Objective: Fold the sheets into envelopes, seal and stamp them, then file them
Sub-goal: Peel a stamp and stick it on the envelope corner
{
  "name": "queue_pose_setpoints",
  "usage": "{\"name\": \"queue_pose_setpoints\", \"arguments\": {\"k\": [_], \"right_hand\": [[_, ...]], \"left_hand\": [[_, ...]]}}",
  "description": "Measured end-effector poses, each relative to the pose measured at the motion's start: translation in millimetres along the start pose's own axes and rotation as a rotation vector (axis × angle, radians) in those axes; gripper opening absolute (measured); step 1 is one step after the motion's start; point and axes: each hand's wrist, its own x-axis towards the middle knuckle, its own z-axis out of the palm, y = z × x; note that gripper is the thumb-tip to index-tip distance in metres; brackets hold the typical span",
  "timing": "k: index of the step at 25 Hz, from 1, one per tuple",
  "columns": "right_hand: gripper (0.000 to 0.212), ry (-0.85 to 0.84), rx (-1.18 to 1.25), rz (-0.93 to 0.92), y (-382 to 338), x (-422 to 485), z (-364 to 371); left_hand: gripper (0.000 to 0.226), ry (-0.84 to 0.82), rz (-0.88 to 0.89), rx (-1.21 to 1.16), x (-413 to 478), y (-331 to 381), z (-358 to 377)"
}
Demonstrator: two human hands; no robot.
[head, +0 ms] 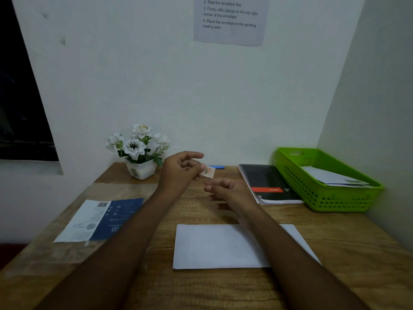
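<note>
1. Postage stamp [207,172]: it is held in the air above the wooden desk [201,287], pinched at its left edge between thumb and fingertips of the left hand [181,172]. Its printed face is turned toward the camera; whether a backing is on the reverse cannot be told.

2. Right hand [228,193]: it is seen just below the stamp, fingers loosely spread and clamped on nothing. No contact with the stamp is visible.

3. White envelope [220,247]: it lies flat on the desk, near the front edge, partly crossed by the right forearm. No stamp is seen on its exposed face. Whether the flap is sealed cannot be told from this side.

4. Step judged to be in hand: fixing the stamp. The instruction sheet [230,19] on the wall calls for the top right corner, firmly pressed.

5. Recommended practice:
   - The adhesive side is to be readied by the free hand while the pinch is kept at the margin only, so the gummed area is not fingered.
   - The forearm is to be lifted clear of the envelope's right portion before placement.
   - The stamp is to be squared with both envelope edges, laid from one edge across, then rubbed flat.
   - The envelope is to be steadied by the other hand while pressing.

6. Green basket [290,166]: it stands at the far right and already holds white envelopes [330,176]; filing there is judged the following stage.
</note>
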Motion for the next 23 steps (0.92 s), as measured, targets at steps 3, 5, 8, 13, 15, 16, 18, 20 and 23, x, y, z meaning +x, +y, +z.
{"name": "queue_pose_setpoints", "arguments": {"k": [3, 5, 8, 13, 15, 16, 18, 20, 23], "right_hand": [[0.012, 0.093, 0.127, -0.012, -5, 1, -3], [0.014, 0.112, 0.148, -0.052, -8, 1, -5], [0.01, 0.112, 0.079, -0.09, -7, 0, -7], [0.008, 0.13, 0.053, -0.122, -6, 1, -9], [0.007, 0.121, 0.043, -0.139, -6, 1, -9], [0.007, 0.117, 0.044, -0.144, -6, 1, -9], [0.008, 0.116, 0.066, -0.151, -6, 1, -10], [0.01, 0.119, 0.104, -0.157, -6, 2, -11], [0.015, 0.145, 0.207, -0.173, -7, 3, -10]], "left_hand": [[0.026, -0.04, 0.021, 0.043, 2, 0, -3], [0.029, -0.096, 0.046, 0.1, 2, 1, -4], [0.031, -0.151, 0.086, 0.197, 2, 1, -5], [0.03, -0.145, 0.117, 0.233, 3, -1, -5], [0.029, -0.143, 0.121, 0.221, 4, -2, -5], [0.029, -0.141, 0.121, 0.211, 4, -2, -5], [0.028, -0.136, 0.114, 0.181, 3, -2, -5], [0.028, -0.132, 0.097, 0.145, 3, -2, -6], [0.03, -0.149, 0.069, 0.098, 2, -1, -6]]}}
